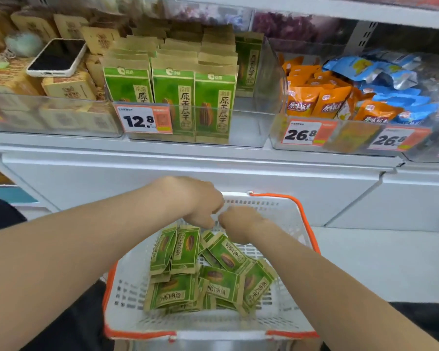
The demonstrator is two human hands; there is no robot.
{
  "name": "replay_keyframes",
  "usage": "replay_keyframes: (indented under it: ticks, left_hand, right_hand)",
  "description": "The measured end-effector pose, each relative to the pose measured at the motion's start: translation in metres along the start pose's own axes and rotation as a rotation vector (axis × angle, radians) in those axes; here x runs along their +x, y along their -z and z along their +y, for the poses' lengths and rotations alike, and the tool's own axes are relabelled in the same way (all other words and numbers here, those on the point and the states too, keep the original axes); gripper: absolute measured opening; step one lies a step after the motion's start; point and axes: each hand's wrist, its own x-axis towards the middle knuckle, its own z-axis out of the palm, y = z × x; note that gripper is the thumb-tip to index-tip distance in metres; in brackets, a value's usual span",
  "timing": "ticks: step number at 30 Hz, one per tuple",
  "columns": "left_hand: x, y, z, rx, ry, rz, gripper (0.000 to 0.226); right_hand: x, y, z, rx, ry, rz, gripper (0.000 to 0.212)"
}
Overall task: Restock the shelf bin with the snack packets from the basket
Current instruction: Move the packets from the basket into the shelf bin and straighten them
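A white basket with an orange rim (pixel 305 219) sits low in front of me and holds several green snack packets (pixel 221 279). My left hand (pixel 200 203) reaches into the basket's far side, its curled fingers pinching the tops of two upright packets (pixel 178 249). Right beside it, my right hand (pixel 241 224) grips the top end of a tilted packet (pixel 226 254). On the shelf above stands the clear shelf bin (pixel 254 127). It holds rows of the same green packets (pixel 173 92) on its left, and its right part shows bare floor.
A phone (pixel 57 57) lies on tan boxes in the bin to the left. A bin of orange packets (pixel 314 100) and blue packets (pixel 390 79) stands to the right. Price tags (pixel 143 120) hang on the bin fronts. Below the shelf is a white cabinet (pixel 188 173).
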Motion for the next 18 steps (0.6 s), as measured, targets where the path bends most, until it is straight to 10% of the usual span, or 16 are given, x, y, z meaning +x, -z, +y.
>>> replay_keyframes:
  ticks: [13,18]
  left_hand:
    - [0.042,0.000,-0.004,0.087,-0.026,0.083,0.034]
    - [0.044,0.003,0.000,0.091,-0.038,0.095,0.033]
  right_hand:
    - [0.040,-0.116,-0.018,0.143,-0.099,-0.451,0.034]
    - [0.047,-0.124,-0.028,0.320,-0.129,-0.336,0.025]
